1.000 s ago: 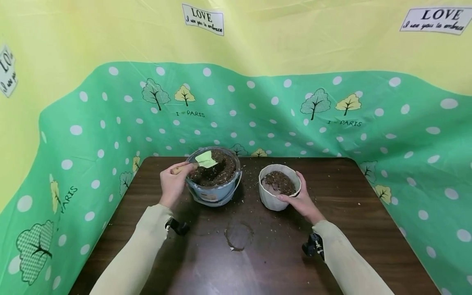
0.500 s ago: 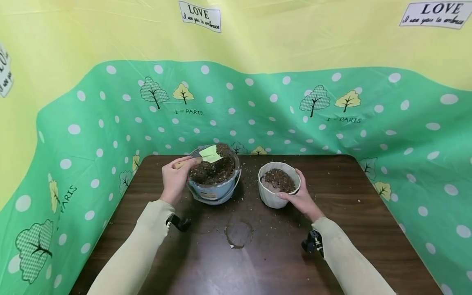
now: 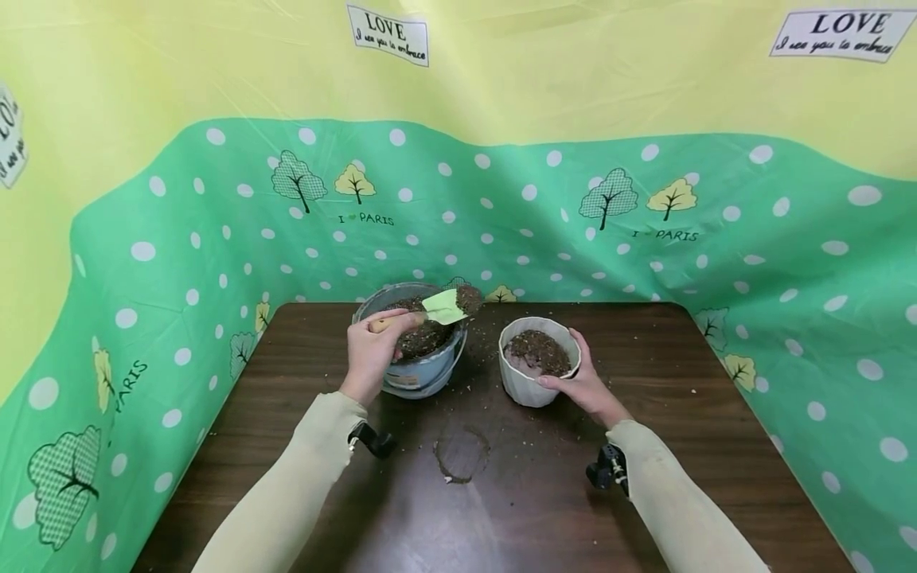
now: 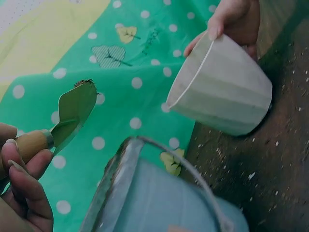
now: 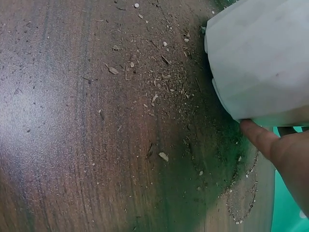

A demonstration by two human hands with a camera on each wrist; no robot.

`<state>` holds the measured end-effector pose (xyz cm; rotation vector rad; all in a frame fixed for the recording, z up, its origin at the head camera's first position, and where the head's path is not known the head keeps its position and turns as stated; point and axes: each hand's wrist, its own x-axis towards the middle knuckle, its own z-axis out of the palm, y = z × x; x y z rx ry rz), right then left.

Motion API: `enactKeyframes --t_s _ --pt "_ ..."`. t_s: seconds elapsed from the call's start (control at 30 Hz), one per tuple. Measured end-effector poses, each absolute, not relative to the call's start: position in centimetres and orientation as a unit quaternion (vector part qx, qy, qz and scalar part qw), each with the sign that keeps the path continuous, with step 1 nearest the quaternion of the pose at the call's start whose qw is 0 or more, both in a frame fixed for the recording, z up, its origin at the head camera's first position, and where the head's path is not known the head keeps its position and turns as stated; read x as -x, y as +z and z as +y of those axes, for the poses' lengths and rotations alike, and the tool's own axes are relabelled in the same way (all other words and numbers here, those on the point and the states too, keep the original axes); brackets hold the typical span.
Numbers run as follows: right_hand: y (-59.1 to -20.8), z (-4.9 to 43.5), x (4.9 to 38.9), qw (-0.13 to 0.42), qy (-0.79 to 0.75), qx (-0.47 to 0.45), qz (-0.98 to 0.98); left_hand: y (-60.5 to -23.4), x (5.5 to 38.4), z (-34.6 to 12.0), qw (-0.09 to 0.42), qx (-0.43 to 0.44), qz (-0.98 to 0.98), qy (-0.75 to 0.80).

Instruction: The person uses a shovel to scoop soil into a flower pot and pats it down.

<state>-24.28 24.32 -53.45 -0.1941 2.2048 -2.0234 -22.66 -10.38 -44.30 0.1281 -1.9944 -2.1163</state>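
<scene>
My left hand [image 3: 376, 350] grips the wooden handle of a small green trowel [image 3: 442, 307]. Soil [image 3: 469, 299] is heaped on the blade, which is over the right rim of a blue-grey bucket [image 3: 423, 377] with soil inside. In the left wrist view the trowel [image 4: 77, 113] shows its underside, with the bucket [image 4: 164, 198] below it. My right hand [image 3: 587, 386] holds a white faceted flower pot [image 3: 526, 390] by its right side, thumb at the rim. Soil partly fills this pot. The right wrist view shows the pot's wall [image 5: 260, 63] and part of that hand [image 5: 285, 150].
Soil crumbs and bits are scattered on the dark wooden table [image 3: 645, 414], thickest by the pot. A ring of soil [image 3: 462, 455] marks the tabletop in front of the bucket. A green and yellow printed cloth [image 3: 494, 199] hangs behind and beside the table.
The trowel has come up out of the bucket's soil and moved right, now carrying a load. My left hand went right with it. The right hand and flower pot stay about where they were.
</scene>
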Motion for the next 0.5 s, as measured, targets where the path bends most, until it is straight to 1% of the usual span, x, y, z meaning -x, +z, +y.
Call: enactKeyframes --t_s 0.17,0.5 --pt "-52.8 24.1 23.9 0.076 -0.671 0.065 0.735 -44.8 22.5 -8.6 0.092 -0.029 -0.685 -0.722" --pt "-55.3 24.9 25.0 0.076 -0.660 0.064 0.745 -46.1 22.2 -4.6 0.040 -0.005 -0.689 -0.724"
